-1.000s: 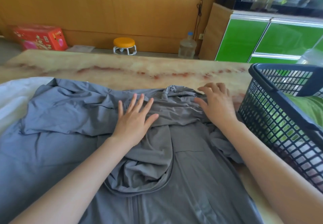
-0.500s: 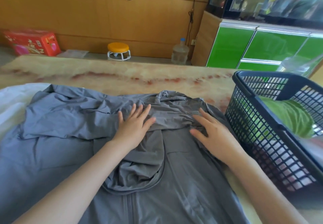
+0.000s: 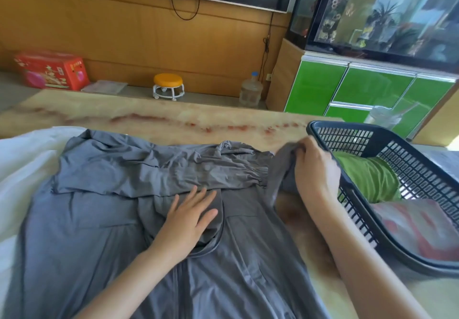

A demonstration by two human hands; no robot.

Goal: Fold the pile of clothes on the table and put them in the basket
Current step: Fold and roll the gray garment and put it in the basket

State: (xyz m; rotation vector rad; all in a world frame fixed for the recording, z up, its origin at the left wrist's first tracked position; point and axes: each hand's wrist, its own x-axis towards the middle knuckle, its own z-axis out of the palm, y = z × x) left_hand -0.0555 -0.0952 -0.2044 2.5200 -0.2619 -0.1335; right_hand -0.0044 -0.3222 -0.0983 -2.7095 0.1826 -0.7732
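While the jacket lies spread: a grey jacket [image 3: 99,231] covers the near part of the marble-patterned table [image 3: 173,119], front up, one sleeve [image 3: 173,169] already laid across the chest.
Left hand: the left hand [image 3: 191,216] rests flat on the hood [image 3: 154,209], fingers straight and spread, pinning the cloth.
Right hand: the right hand [image 3: 315,169] is curled round a bunch of the jacket's right edge and holds it off the table, just beside the near corner of the basket [image 3: 360,221].
Basket: a folded green garment [image 3: 365,174] and a red-and-white one [image 3: 417,231] lie inside.
Step in hand: judged to be folding the right side inward.
Doing it well: keep the flat palm planted so the body does not slide; carry the lifted edge across in one sweep, lay it parallel to the zip line, then smooth out the gathered cuff.
Risk: the raised cloth could snag on the basket rim.
Hidden: the right fingertips are buried in fabric; the jacket's hem and the basket's far side are cut off by the frame.
Unclear: a white cloth [image 3: 24,159] lies under the jacket at left, and its kind cannot be told.
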